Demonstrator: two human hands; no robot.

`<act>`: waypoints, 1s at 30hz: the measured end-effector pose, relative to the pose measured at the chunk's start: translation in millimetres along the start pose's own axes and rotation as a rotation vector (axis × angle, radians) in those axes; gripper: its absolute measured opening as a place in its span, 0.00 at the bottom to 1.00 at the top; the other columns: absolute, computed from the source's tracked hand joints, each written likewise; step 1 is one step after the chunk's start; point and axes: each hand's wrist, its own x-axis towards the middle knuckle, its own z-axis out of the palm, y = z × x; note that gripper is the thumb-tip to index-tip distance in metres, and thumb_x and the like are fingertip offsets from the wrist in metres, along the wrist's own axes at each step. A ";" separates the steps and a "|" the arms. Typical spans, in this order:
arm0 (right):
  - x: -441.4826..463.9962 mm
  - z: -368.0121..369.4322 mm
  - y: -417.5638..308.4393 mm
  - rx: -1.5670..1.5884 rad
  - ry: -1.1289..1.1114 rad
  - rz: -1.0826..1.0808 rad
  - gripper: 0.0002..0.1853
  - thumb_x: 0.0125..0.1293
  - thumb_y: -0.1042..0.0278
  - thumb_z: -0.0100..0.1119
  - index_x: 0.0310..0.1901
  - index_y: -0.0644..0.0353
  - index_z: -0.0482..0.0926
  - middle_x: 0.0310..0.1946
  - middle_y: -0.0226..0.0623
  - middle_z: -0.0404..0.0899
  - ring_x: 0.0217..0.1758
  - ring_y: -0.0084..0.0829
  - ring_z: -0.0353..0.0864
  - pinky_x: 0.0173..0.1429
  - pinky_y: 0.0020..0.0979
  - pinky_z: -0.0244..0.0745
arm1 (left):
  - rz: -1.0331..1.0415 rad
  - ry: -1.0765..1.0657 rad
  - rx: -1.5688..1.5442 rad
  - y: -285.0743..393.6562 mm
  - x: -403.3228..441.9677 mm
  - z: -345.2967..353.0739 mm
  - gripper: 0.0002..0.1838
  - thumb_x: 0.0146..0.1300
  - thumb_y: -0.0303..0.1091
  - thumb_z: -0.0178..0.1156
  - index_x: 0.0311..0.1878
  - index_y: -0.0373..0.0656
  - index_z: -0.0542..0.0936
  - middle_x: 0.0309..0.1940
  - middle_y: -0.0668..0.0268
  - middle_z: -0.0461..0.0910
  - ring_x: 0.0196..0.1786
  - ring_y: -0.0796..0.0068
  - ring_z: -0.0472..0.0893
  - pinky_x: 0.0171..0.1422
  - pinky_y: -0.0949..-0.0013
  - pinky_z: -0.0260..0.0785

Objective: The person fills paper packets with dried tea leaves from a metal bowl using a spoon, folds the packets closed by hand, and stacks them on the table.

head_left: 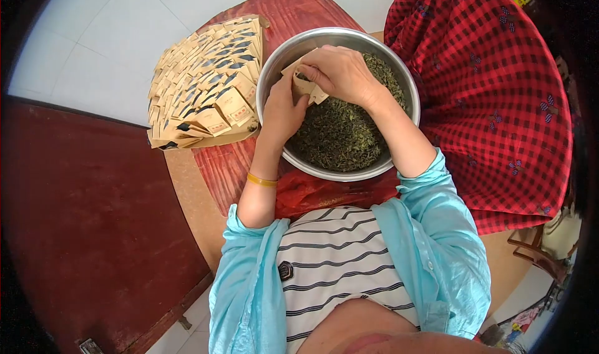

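A large metal basin (412, 98) holds dark green dried leaves (340, 135) that look like tea. Over its left part, a small tan paper packet (302, 87) is held between both hands. My left hand (284, 112) grips the packet from the left and below, its thumb against the front. My right hand (344, 73) is closed at the packet's upper right side, with the thumb bent at the opening. A dark patch shows at that opening. The right fingertips are mostly hidden behind the hand and paper.
Left of the basin, a box (234, 135) is packed with rows of similar tan packets. The basin stands on a red wood-grain tabletop (293, 1). A red-and-black checked cloth (486, 104) drapes at right; a dark red panel (93, 223) lies at left.
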 end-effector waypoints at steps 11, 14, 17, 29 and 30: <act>-2.7 4.4 3.9 -0.033 -0.016 0.111 0.10 0.69 0.60 0.58 0.37 0.57 0.81 0.25 0.39 0.80 0.31 0.45 0.81 0.34 0.40 0.75 | 0.002 -0.032 0.245 13.6 -3.0 1.9 0.44 0.54 0.37 0.71 0.69 0.36 0.58 0.50 0.48 0.77 0.54 0.47 0.77 0.56 0.54 0.72; -1.0 0.7 1.7 -0.053 0.052 0.066 0.08 0.67 0.61 0.61 0.37 0.57 0.81 0.25 0.38 0.80 0.31 0.43 0.81 0.35 0.40 0.75 | 0.009 -0.013 0.265 9.9 -3.1 3.2 0.44 0.54 0.37 0.71 0.69 0.37 0.57 0.50 0.48 0.78 0.53 0.48 0.78 0.55 0.55 0.73; 0.4 2.5 2.0 -0.044 0.140 0.006 0.08 0.64 0.60 0.62 0.33 0.54 0.80 0.25 0.36 0.80 0.30 0.41 0.82 0.34 0.40 0.77 | -0.014 -0.021 0.198 10.0 -1.9 0.3 0.44 0.55 0.37 0.71 0.70 0.38 0.58 0.50 0.49 0.78 0.53 0.49 0.78 0.56 0.55 0.73; -0.4 -13.0 22.6 -0.100 0.028 0.355 0.11 0.69 0.61 0.55 0.38 0.57 0.83 0.32 0.41 0.84 0.36 0.42 0.84 0.43 0.39 0.77 | 0.047 0.161 0.166 9.5 -1.6 -0.9 0.38 0.56 0.36 0.70 0.67 0.37 0.65 0.50 0.48 0.78 0.53 0.48 0.79 0.57 0.55 0.72; -2.2 -9.6 31.0 -0.067 -0.081 0.433 0.13 0.71 0.59 0.52 0.39 0.57 0.84 0.32 0.42 0.84 0.37 0.42 0.84 0.44 0.40 0.77 | 0.049 0.157 0.164 9.2 -1.5 -0.6 0.38 0.56 0.36 0.70 0.67 0.37 0.65 0.50 0.48 0.78 0.53 0.48 0.79 0.57 0.55 0.72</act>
